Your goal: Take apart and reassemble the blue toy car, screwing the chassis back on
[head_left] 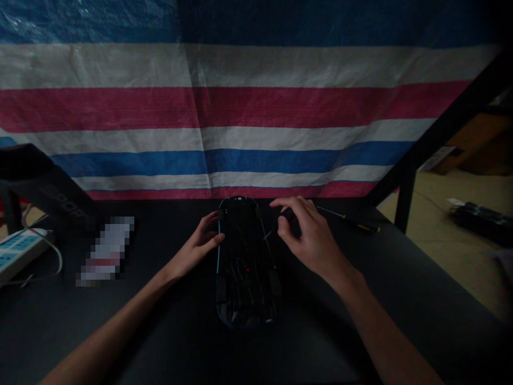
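A dark toy car (240, 251) lies upside down on the black table, its underside and wheels facing up. My left hand (202, 238) grips its left side, thumb over the edge and fingers along the body. To the right of the car, my right hand (302, 222) is curled around a dark-handled screwdriver (285, 215). The thin shaft points down and left, close to the car's right edge; whether its tip touches is too dark to tell. Beyond the right hand, a second screwdriver (358, 223) with a black and yellow handle rests on the table.
A striped tarp (256, 107) hangs behind the black table (172, 331). On the left are a power strip (24, 246) with a white cable, a dark box (52, 187) and a blurred-out flat item (107, 251). A black metal frame (441, 128) stands at the right edge.
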`<state>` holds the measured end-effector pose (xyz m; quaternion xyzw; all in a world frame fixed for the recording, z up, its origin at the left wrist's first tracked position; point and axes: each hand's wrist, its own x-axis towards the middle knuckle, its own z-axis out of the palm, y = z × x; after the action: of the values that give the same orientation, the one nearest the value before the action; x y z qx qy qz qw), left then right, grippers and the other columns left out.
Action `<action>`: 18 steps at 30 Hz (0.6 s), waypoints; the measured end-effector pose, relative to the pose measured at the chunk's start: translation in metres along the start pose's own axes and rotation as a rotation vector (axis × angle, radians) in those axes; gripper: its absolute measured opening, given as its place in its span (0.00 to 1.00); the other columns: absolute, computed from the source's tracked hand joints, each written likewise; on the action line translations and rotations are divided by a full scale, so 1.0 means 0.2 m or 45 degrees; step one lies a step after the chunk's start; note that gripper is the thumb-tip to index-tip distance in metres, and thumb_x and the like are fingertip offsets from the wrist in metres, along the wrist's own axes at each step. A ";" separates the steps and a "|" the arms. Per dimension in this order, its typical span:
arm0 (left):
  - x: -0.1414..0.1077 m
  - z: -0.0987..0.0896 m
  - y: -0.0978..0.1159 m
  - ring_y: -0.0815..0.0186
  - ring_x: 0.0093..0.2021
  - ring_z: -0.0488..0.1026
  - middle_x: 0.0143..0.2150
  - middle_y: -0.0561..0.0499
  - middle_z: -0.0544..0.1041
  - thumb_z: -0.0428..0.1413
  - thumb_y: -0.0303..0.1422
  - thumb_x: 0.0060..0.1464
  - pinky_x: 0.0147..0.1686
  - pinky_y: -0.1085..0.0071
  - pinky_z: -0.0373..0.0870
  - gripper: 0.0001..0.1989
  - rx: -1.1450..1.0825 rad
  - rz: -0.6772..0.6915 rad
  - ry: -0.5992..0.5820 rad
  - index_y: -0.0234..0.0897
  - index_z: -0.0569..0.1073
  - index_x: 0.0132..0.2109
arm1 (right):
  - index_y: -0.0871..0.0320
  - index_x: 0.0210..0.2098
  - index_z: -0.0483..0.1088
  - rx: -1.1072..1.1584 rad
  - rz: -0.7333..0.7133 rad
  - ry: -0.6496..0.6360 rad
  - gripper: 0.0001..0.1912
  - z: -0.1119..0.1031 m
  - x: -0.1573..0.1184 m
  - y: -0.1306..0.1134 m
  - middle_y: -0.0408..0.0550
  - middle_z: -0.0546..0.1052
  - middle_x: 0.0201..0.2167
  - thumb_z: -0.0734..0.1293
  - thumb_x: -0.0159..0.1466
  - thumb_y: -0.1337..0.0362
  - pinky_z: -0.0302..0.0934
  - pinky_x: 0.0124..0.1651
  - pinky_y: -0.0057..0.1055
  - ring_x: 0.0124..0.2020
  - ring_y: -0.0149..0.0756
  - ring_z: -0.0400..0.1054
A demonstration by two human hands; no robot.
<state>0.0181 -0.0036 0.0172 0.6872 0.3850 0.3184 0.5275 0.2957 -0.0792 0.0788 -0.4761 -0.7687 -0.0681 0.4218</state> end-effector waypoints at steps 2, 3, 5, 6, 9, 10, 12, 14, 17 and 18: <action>0.00 0.00 0.00 0.45 0.71 0.64 0.77 0.43 0.56 0.58 0.47 0.64 0.69 0.45 0.63 0.34 -0.015 -0.005 -0.003 0.48 0.56 0.72 | 0.53 0.50 0.68 -0.040 -0.013 -0.001 0.11 0.00 0.00 0.00 0.48 0.79 0.45 0.62 0.70 0.69 0.61 0.50 0.42 0.44 0.42 0.70; 0.00 0.00 0.00 0.45 0.70 0.64 0.77 0.44 0.56 0.58 0.47 0.64 0.69 0.45 0.63 0.34 -0.025 -0.005 -0.008 0.48 0.56 0.72 | 0.52 0.48 0.69 -0.053 0.002 0.013 0.08 0.01 0.00 0.00 0.47 0.79 0.43 0.63 0.70 0.68 0.61 0.48 0.41 0.42 0.41 0.70; 0.00 0.00 0.00 0.47 0.70 0.65 0.77 0.44 0.56 0.57 0.46 0.65 0.68 0.46 0.63 0.34 -0.043 -0.003 -0.024 0.48 0.56 0.72 | 0.51 0.44 0.69 -0.041 0.043 0.044 0.04 0.01 -0.01 0.00 0.44 0.79 0.39 0.64 0.71 0.66 0.61 0.45 0.39 0.37 0.38 0.69; 0.00 0.00 -0.01 0.47 0.70 0.65 0.77 0.44 0.56 0.57 0.46 0.65 0.68 0.46 0.63 0.34 -0.048 0.001 -0.031 0.48 0.56 0.72 | 0.51 0.44 0.69 -0.021 0.053 0.053 0.04 0.01 -0.01 0.00 0.44 0.79 0.39 0.64 0.72 0.66 0.62 0.45 0.39 0.36 0.38 0.69; 0.00 0.00 -0.01 0.47 0.69 0.66 0.77 0.44 0.55 0.56 0.46 0.66 0.67 0.46 0.65 0.33 -0.037 0.022 -0.037 0.49 0.55 0.72 | 0.52 0.50 0.68 0.018 0.023 0.031 0.10 0.01 -0.01 -0.01 0.47 0.79 0.45 0.62 0.71 0.68 0.63 0.49 0.41 0.43 0.40 0.70; 0.00 0.00 -0.02 0.47 0.69 0.66 0.77 0.43 0.55 0.56 0.46 0.66 0.67 0.46 0.65 0.33 -0.029 0.028 -0.037 0.48 0.55 0.72 | 0.53 0.52 0.68 0.015 0.014 0.024 0.12 0.01 -0.01 -0.01 0.48 0.79 0.46 0.61 0.71 0.68 0.62 0.50 0.42 0.45 0.42 0.70; 0.00 -0.01 -0.01 0.47 0.69 0.66 0.77 0.43 0.56 0.56 0.46 0.66 0.68 0.46 0.64 0.33 -0.013 0.030 -0.040 0.48 0.55 0.72 | 0.52 0.50 0.69 -0.003 0.034 0.036 0.10 0.00 -0.01 -0.01 0.47 0.79 0.44 0.62 0.71 0.67 0.62 0.50 0.42 0.44 0.42 0.70; 0.00 -0.01 -0.01 0.47 0.69 0.66 0.77 0.43 0.56 0.56 0.46 0.66 0.68 0.46 0.64 0.33 0.003 0.026 -0.047 0.48 0.55 0.73 | 0.51 0.46 0.71 -0.010 0.079 0.071 0.06 0.00 -0.01 -0.01 0.44 0.80 0.40 0.64 0.72 0.65 0.62 0.47 0.40 0.38 0.39 0.70; 0.00 0.00 0.00 0.48 0.69 0.66 0.77 0.43 0.55 0.55 0.47 0.66 0.67 0.47 0.65 0.33 0.025 0.036 -0.051 0.48 0.54 0.73 | 0.51 0.48 0.71 -0.011 0.067 0.106 0.07 0.01 -0.01 -0.02 0.44 0.80 0.42 0.63 0.72 0.66 0.63 0.47 0.40 0.37 0.38 0.70; -0.01 0.00 0.00 0.48 0.69 0.66 0.77 0.43 0.55 0.55 0.47 0.67 0.67 0.46 0.65 0.33 0.029 0.040 -0.048 0.48 0.54 0.73 | 0.52 0.50 0.70 -0.014 0.042 0.099 0.10 0.01 -0.01 -0.02 0.46 0.80 0.44 0.63 0.71 0.68 0.62 0.49 0.41 0.39 0.39 0.71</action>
<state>0.0169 -0.0041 0.0169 0.7049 0.3678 0.3092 0.5218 0.2914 -0.0814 0.0773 -0.4880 -0.7433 -0.0841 0.4498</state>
